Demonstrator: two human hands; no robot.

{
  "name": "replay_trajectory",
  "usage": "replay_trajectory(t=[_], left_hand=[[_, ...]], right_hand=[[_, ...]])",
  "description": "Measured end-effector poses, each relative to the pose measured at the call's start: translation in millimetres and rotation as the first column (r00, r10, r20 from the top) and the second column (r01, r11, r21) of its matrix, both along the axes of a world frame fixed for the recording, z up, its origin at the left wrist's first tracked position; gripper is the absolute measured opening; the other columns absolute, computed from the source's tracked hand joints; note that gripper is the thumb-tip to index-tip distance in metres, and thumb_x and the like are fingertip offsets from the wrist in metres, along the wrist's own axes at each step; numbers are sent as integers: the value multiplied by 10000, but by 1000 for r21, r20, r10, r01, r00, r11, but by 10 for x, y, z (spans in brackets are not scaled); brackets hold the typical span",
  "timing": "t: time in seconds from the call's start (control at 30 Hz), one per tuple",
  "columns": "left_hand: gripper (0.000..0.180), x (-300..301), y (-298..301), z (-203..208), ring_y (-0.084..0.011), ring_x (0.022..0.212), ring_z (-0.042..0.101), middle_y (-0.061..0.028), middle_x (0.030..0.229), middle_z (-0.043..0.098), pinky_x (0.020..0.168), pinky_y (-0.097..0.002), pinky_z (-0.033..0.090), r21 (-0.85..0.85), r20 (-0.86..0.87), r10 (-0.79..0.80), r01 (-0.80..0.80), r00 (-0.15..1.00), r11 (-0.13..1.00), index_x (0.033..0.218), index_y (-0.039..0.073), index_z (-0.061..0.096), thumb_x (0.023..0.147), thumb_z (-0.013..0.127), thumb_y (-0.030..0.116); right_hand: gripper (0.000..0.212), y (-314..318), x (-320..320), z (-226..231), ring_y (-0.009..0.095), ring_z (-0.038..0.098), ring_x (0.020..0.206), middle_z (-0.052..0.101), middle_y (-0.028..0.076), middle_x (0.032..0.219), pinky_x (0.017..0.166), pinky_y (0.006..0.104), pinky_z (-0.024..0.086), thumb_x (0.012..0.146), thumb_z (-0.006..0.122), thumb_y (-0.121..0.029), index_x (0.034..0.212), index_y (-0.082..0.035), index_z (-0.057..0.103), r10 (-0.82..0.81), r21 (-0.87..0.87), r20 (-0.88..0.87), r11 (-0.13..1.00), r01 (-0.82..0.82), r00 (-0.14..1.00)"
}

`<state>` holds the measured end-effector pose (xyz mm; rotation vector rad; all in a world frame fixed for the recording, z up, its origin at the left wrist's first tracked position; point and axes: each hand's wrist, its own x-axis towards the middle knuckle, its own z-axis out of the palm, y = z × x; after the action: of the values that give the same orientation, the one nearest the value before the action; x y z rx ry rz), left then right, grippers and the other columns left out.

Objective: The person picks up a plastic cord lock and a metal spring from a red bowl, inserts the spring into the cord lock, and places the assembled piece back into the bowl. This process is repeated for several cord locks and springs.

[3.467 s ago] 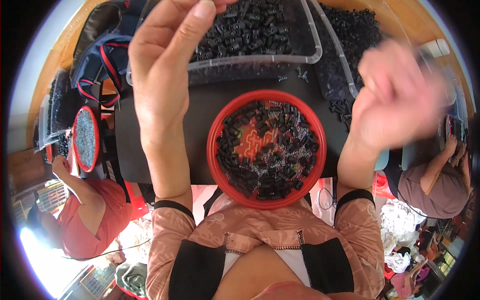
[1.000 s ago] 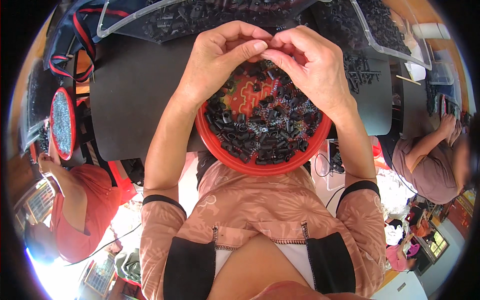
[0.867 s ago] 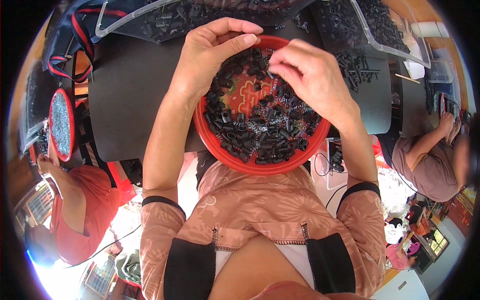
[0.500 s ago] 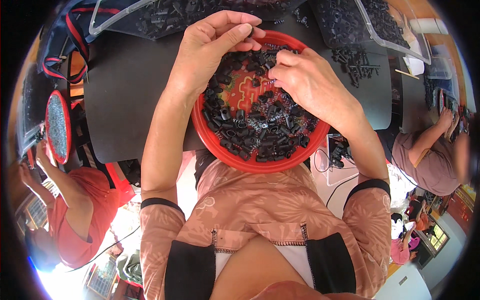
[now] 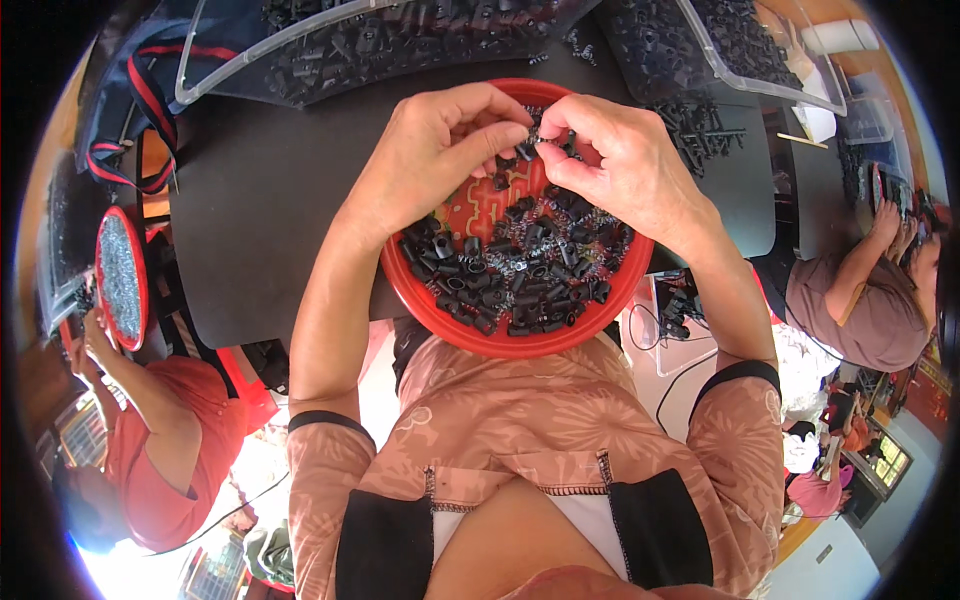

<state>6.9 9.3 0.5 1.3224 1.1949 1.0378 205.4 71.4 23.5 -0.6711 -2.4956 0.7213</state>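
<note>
Over the far side of a round red tray (image 5: 421,305), my two hands meet, fingertips almost touching. My left hand (image 5: 445,150) is closed in a pinch of thumb and fingers; whatever lies in it is mostly hidden. The thumb and forefinger of my right hand (image 5: 625,160) press together on something small and dark at the left hand's fingertips, too small to name. Below them the tray holds many short black plastic tubes (image 5: 493,297) and thin metal coil springs (image 5: 520,262), mixed together. Part of its patterned red bottom shows between them.
Clear plastic bins of black parts (image 5: 330,60) stand at the table's far side. Black rod-like pieces (image 5: 705,140) lie right of the tray on the dark table (image 5: 270,210). A person in red (image 5: 170,430) works at left by another red tray (image 5: 122,280); another person (image 5: 860,300) works at right.
My right hand has lifted from the parts in the tray and come to my left hand's fingertips. My left hand has lowered slightly toward it. The view has shifted a little.
</note>
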Motion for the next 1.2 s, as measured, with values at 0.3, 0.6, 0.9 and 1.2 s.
replay_trajectory(t=[0.3,0.6,0.9,1.2], left_hand=[[144,73,-13,73,-70,735,578,-28,853,656,675,-222,486,119,-294,30,5,955,993,1024,0,630,916,577,79],[225,25,40,10,-138,885,641,-98,1008,662,801,-241,502,-41,217,27,-19,976,999,1172,-8,517,953,502,40],[184,16,58,-7,-105,884,631,-67,978,670,811,-241,516,-25,197,46,-42,979,999,1096,-14,615,944,529,45],[249,23,59,-47,-113,922,615,-66,1102,649,850,-249,497,-29,361,141,-140,922,990,1161,2,620,930,547,60]], right_hand=[[171,31,-10,-24,189,596,625,601,80,767,555,283,475,764,691,-2,884,-21,570,-31,94,-100,995,40,994],[261,-21,-68,-32,252,668,707,666,120,844,615,317,530,827,617,18,1078,-54,612,-84,-85,-312,995,61,946],[449,-43,-85,-8,248,675,694,683,129,849,609,322,535,804,623,37,1222,-80,510,-105,-144,-274,987,67,956],[487,-54,-104,-30,231,673,742,669,116,815,662,318,528,837,624,13,1285,-70,452,-119,-156,-252,984,81,960]])
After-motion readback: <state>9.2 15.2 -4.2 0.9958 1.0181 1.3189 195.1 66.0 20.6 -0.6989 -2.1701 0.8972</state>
